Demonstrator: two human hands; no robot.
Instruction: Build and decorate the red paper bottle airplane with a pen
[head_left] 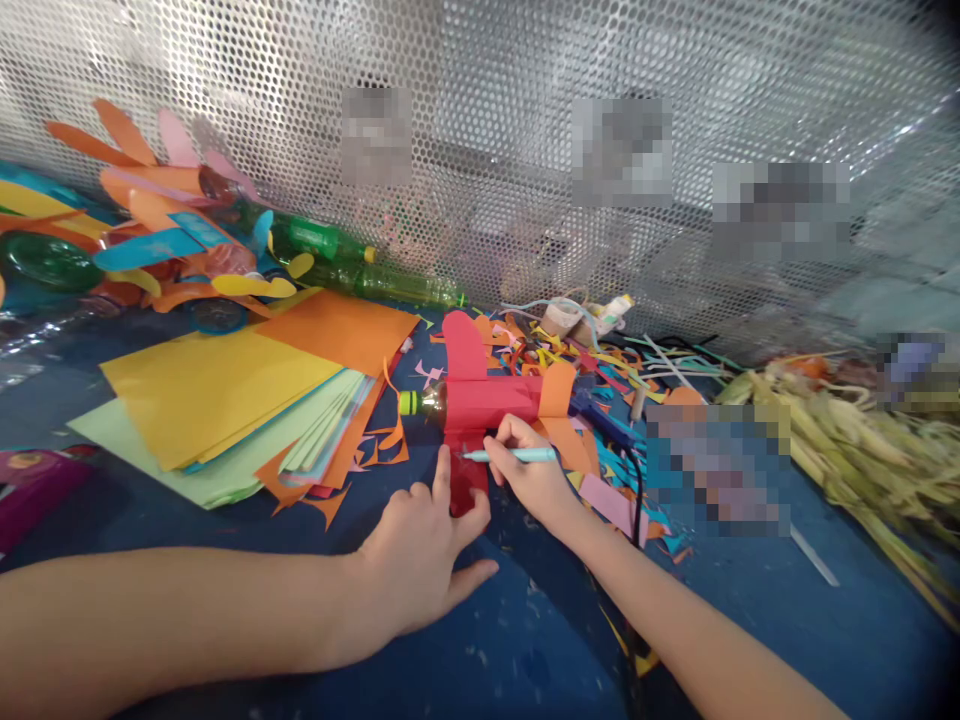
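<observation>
Left hand: fingers spread, fingertips down on the lower red paper wing. Right hand: fingers pinching a light-blue marker, tip at the same wing. Plastic bottle: wrapped in red paper, lying on its side on the blue table, yellow-green cap leftward; paper stack to its left, paper scraps to its right.
</observation>
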